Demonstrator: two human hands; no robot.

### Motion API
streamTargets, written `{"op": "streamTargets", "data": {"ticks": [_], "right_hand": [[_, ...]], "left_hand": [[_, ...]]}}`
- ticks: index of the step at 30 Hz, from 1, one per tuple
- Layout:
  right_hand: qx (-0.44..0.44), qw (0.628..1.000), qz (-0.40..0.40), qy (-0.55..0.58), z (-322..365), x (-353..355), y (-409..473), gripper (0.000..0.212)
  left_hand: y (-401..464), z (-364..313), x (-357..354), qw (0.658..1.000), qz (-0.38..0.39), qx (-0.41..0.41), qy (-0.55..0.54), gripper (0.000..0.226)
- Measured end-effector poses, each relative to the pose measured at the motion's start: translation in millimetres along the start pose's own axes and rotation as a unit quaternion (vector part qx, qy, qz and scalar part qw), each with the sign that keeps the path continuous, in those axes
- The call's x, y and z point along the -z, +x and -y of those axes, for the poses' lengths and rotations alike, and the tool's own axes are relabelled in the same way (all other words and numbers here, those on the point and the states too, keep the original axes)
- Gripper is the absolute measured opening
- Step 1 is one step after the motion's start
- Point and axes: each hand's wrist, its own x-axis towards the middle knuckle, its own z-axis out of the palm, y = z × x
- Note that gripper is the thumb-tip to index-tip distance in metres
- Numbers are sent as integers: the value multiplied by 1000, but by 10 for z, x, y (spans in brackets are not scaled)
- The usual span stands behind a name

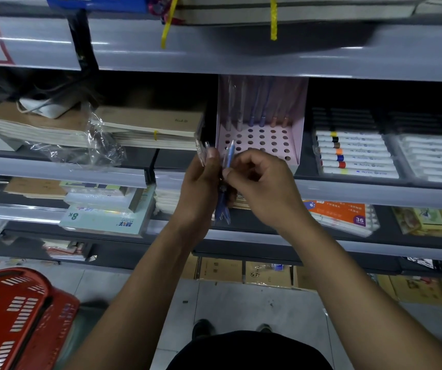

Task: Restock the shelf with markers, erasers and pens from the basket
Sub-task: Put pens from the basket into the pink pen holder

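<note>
Here, grip: the right hand (pixel 257 182) pinched one slim blue plastic pen (pixel 229 156) between thumb and forefinger, its other fingers curled in; the left hand (pixel 201 188) was wrapped round a small bundle of dark blue pens in clear sleeves (pixel 222 206), thumb up at the bundle's top.

Where the pen lay: at centre frame, touching the bundle, its long axis nearly upright and tipped slightly right, upper end showing just above the fingers.

Key relation: the pale pink cardboard pen stand with rows of round holes (pixel 293 134) stood directly behind and above the pinch, on the grey metal shelf (pixel 374 188); the near holes were free, while lilac, blue and peach pens filled its back row. The right hand was the nearer one to those holes.

Judged step: drawing a single pen from the bundle; it probably needed only a short forward move, its lower end aimed at a front hole.

Further out: white acrylic markers in clear trays (pixel 356 153) lay right of the stand, stacked brown-covered notebooks (pixel 147 126) left of it, and the red plastic slotted basket (pixel 14 316) sat on the floor at lower left.
</note>
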Motion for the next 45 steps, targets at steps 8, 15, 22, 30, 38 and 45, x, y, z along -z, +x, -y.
{"op": "streamTargets", "data": {"ticks": [8,15,22,30,38,45], "right_hand": [[-6,992,-80,98,119,261,209,15],[18,984,-168,52,119,449,512,8],[34,968,-242,-57,122,396,803,22],[90,954,-256,-131,124,352,856,41],[19,958,-185,-220,42,280,981,24],[4,945,-163,-284,-3,254,990,26]], "left_hand": [[48,131,34,985,-93,-61,133,26],[60,195,8,947,-87,-123,282,27],[28,226,5,915,-79,-128,375,25],[21,274,17,921,-81,-128,359,23],[28,291,34,921,-80,-129,359,24],[34,280,17,928,-85,-125,341,24]]}}
